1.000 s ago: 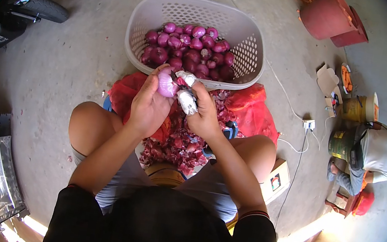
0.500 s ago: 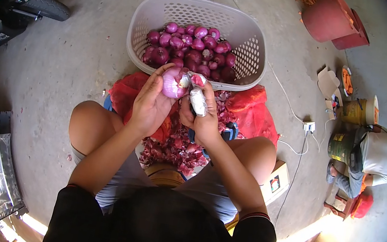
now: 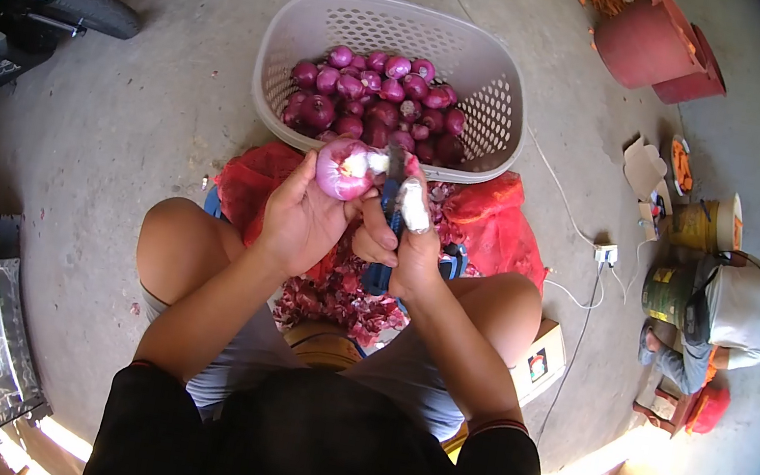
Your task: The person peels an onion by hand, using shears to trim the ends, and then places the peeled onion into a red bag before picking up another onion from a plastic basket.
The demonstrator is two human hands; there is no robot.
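My left hand [image 3: 304, 216] holds a purple onion [image 3: 343, 170] with a pale patch on its right side. My right hand [image 3: 408, 237] is wrapped round a dark blue knife handle [image 3: 377, 272], and the short blade points up beside the onion. White wrapping [image 3: 414, 205] covers the right thumb. Just beyond both hands stands a grey perforated basket [image 3: 277, 42] holding several purple onions [image 3: 383, 111]. Below the hands, between my knees, lie loose reddish onion skins [image 3: 340, 303] on and around red mesh [image 3: 507, 223].
Red tubs [image 3: 650, 42] stand at the upper right. A person [image 3: 742, 305] sits at the right beside buckets [image 3: 700, 224]. A power socket [image 3: 605, 253] with cables lies on the floor near a box [image 3: 541, 361]. A motorcycle wheel [image 3: 88, 7] is upper left.
My right hand has turned and shifted slightly right, so that the knife's blue handle and blade now show. The onion has turned in my left hand, its pale patch more exposed.
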